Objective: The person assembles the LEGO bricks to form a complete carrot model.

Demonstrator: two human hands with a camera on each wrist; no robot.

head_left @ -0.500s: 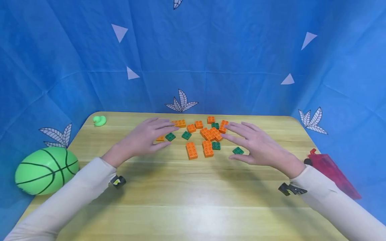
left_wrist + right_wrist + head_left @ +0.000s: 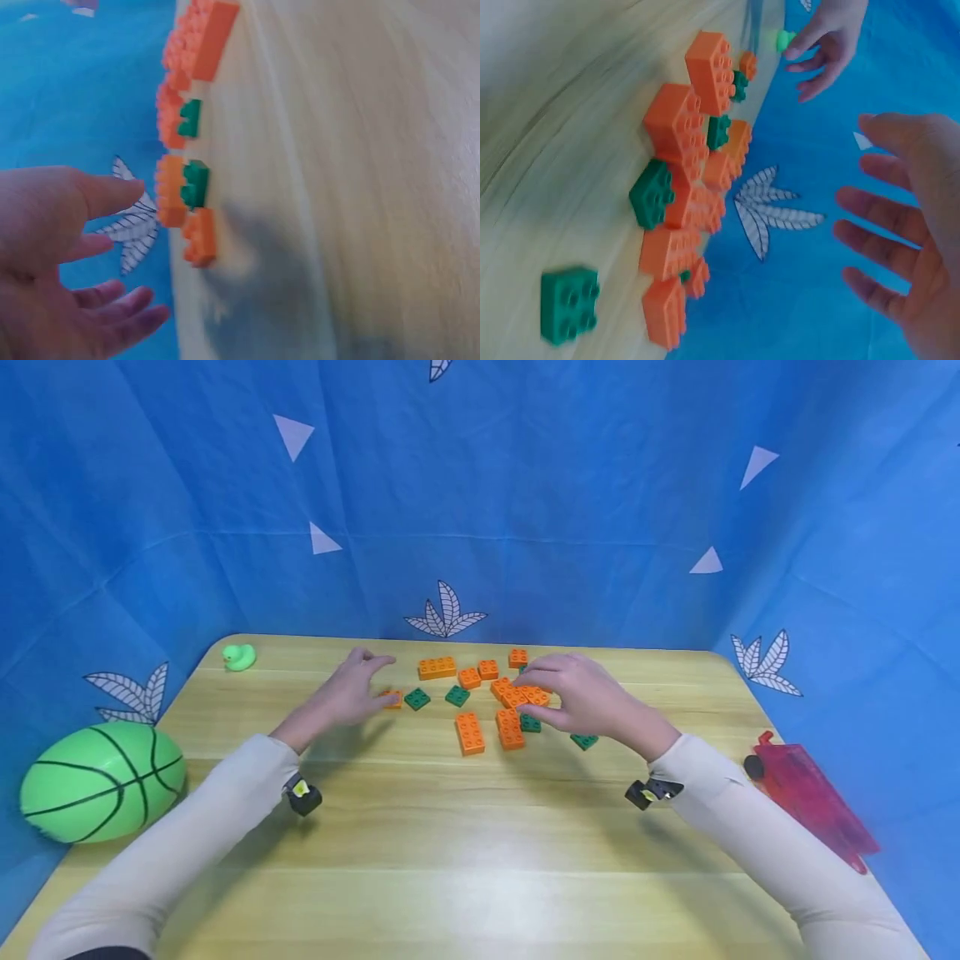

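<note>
Orange and green toy building bricks lie scattered over the far half of the table. My left hand (image 2: 341,693) hovers with loosely bent fingers and holds nothing. Its thumb overlaps a small orange brick (image 2: 394,699) in the head view, and a green brick (image 2: 417,698) lies just right of that. My right hand (image 2: 585,697) is over the cluster of orange bricks (image 2: 513,695), partly covering it. In the right wrist view its spread fingers (image 2: 881,210) are apart from the bricks. A long orange brick (image 2: 510,729) and a green brick (image 2: 584,741) lie close by this hand.
A green ball (image 2: 105,781) with black lines sits at the left edge. At the far left corner stands a green rubber duck (image 2: 239,657). A red translucent object (image 2: 813,797) lies by the right edge. Blue cloth (image 2: 510,485) hangs behind the wooden table (image 2: 450,827).
My left hand has drawn back slightly to the left, uncovering the long orange brick behind it. My right hand has moved left over the brick cluster, its fingers more bent.
</note>
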